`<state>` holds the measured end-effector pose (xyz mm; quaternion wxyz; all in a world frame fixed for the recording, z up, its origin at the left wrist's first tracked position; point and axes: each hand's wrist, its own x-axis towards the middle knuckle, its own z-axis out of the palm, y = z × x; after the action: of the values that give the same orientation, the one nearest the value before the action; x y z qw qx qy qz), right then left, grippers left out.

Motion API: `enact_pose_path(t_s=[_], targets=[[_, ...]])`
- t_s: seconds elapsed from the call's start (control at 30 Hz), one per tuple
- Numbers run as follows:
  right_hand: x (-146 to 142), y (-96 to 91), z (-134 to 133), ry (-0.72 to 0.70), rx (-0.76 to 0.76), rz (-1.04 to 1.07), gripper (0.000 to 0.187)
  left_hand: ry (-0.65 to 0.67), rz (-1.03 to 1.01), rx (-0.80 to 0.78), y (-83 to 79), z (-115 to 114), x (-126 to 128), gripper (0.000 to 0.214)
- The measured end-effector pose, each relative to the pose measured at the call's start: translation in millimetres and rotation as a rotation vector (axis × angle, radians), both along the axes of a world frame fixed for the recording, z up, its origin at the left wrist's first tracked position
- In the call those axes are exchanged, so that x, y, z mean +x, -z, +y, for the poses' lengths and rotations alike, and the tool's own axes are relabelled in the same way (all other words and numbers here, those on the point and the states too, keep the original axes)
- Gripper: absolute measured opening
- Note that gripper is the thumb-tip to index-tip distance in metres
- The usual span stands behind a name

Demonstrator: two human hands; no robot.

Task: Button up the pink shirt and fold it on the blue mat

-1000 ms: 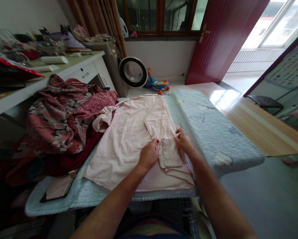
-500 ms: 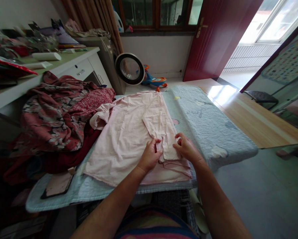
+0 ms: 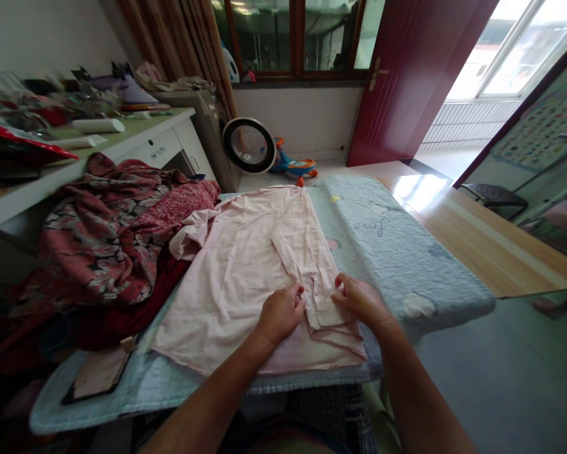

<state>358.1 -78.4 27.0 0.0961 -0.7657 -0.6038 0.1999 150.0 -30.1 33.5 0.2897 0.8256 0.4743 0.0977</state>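
A pale pink shirt [image 3: 226,271] lies spread on a light blue quilted cover. One sleeve [image 3: 299,249] is folded over the body and runs toward me, its buttoned cuff [image 3: 325,318] near the front hem. My left hand [image 3: 282,310] is closed, thumb and fingers pinched at the left edge of the sleeve just above the cuff. On the opposite edge, my right hand [image 3: 361,299] pinches the sleeve with curled fingers. The cloth between the fingertips is mostly hidden. The other sleeve [image 3: 193,233] lies bunched at the shirt's left side.
A heap of red floral cloth [image 3: 98,233] lies to the left, beside a cluttered desk [image 3: 136,142]. A phone-like flat object [image 3: 98,374] rests at the front left. The quilted cover [image 3: 397,252] extends right over a wooden surface [image 3: 491,233]. A washer's round door [image 3: 249,145] stands open behind.
The view has tilted up slightly, so things sit lower in the picture. Both hands stay at the cuff, and the left hand's fingers have curled in more.
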Motion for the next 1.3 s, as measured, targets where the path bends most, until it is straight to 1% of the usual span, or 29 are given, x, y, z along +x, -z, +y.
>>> enact_pose_path(t_s=[0.07,0.1,0.17,0.23,0.3,0.37,0.43,0.5,0.53,0.57,0.63,0.7,0.73,0.8,0.87,0.93,0.97,1.03,1.1,1.17,1.23,1.3], targets=[[1,-4.0,6,-0.003,-0.018,-0.001,0.015,-0.025,0.014,0.092,-2.4,9,1,0.019],[0,-5.6,9,0.0,-0.025,0.0,0.014,-0.046,0.009,0.116,-2.1,14,2,0.021],[-1,-7.6,13,0.002,-0.029,0.015,0.013,-0.097,-0.035,0.116,2.0,25,5,0.033],[-3,-8.2,15,-0.022,0.0,0.076,0.013,-0.145,-0.139,0.067,10.1,34,7,0.047],[-5,-8.1,15,-0.041,0.051,0.19,0.011,-0.175,-0.276,0.009,18.4,41,9,0.052],[-5,-7.3,15,-0.021,0.077,0.367,0.01,-0.182,-0.393,-0.023,23.0,42,11,0.05],[-3,-5.5,14,0.028,0.047,0.565,0.011,-0.172,-0.453,0.001,22.7,41,11,0.047],[-1,-3.0,13,0.06,-0.015,0.684,0.014,-0.173,-0.474,0.07,19.2,38,9,0.041],[1,-2.1,12,0.059,-0.045,0.675,0.015,-0.179,-0.472,0.108,17.4,38,7,0.039],[3,-1.6,12,0.036,-0.064,0.615,0.015,-0.185,-0.459,0.145,16.1,38,5,0.037],[7,-3.7,14,-0.049,-0.076,0.384,0.014,-0.19,-0.392,0.196,15.3,43,1,0.037],[10,-10.4,22,-0.132,-0.071,0.131,0.013,-0.192,-0.268,0.205,15.8,53,-1,0.038],[11,-14.8,28,-0.15,-0.061,0.039,0.014,-0.2,-0.196,0.199,15.9,60,-1,0.038],[9,-22.7,47,-0.137,-0.007,-0.064,0.019,-0.237,-0.067,0.173,14.0,76,2,0.043],[4,-24.2,70,-0.117,0.119,-0.098,0.026,-0.292,0.024,0.136,9.6,94,7,0.052],[-3,-15.9,94,-0.123,0.247,-0.108,0.033,-0.343,0.073,0.099,4.9,111,15,0.056],[-6,-8.5,103,-0.135,0.28,-0.116,0.038,-0.366,0.086,0.088,3.5,119,18,0.058],[-12,9.6,117,-0.156,0.288,-0.132,0.044,-0.402,0.093,0.091,4.2,131,23,0.058],[-16,26.4,122,-0.161,0.271,-0.143,0.046,-0.417,0.103,0.109,9.2,140,25,0.05],[-18,37.1,121,-0.152,0.265,-0.148,0.047,-0.403,0.123,0.125,15.9,145,24,0.035],[-18,40.2,117,-0.138,0.273,-0.15,0.047,-0.373,0.152,0.155,20.9,147,20,0.026],[-17,36.8,116,-0.13,0.291,-0.15,0.044,-0.352,0.198,0.239,22.0,150,16,0.025]])
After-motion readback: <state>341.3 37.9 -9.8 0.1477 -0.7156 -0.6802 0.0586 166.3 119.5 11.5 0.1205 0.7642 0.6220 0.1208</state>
